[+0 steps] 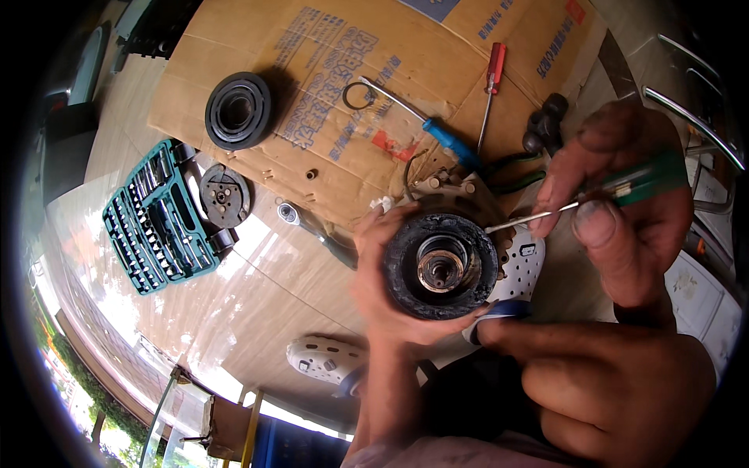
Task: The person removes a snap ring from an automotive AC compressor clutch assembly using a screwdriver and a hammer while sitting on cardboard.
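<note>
My left hand grips the side of a metal housing topped by a wide, dark, grimy ring with a copper-coloured inner collar and shaft. My right hand is closed on a thin screwdriver with a clear green handle, its shaft reaching the ring's upper right rim. Just beyond the housing lie a blue-handled screwdriver, a thin loose ring and a red-handled screwdriver.
Cardboard covers the upper floor. To the left are a black pulley, a round plate, an open teal socket set and a ratchet. My white clogs flank the work; metal tubing stands right.
</note>
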`<state>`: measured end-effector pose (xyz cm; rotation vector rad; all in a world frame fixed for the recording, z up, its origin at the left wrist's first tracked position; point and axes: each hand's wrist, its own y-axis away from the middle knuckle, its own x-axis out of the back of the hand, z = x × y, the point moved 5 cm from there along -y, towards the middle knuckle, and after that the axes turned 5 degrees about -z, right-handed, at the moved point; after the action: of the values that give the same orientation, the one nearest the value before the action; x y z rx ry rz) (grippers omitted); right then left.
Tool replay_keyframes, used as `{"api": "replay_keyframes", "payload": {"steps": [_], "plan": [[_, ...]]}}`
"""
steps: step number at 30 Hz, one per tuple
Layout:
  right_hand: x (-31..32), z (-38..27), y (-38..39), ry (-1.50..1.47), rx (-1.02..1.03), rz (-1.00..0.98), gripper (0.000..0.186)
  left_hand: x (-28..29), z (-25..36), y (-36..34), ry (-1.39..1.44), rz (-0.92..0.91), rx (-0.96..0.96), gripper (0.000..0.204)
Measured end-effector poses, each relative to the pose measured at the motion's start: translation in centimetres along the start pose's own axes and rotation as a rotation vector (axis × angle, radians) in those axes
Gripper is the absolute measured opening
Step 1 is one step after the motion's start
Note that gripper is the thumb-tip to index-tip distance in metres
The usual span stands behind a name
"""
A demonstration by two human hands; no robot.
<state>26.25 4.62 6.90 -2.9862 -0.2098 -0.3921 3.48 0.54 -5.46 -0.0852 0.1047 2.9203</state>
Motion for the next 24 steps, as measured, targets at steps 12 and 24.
{"api": "replay_keyframes", "payload": {"steps": [12, 24], "plan": [[-3.3, -1.3, 1.3, 0.125, 0.104, -0.177, 0.052, 0.2, -0.5, 0.7, -0.053, 0.003, -0.006, 0.103], [-4.8, -3.7, 1.3, 0.524, 0.127, -0.205, 0.045, -0.6, -0.5, 0.4, 0.026, 0.03, 0.037, 0.108]]}}
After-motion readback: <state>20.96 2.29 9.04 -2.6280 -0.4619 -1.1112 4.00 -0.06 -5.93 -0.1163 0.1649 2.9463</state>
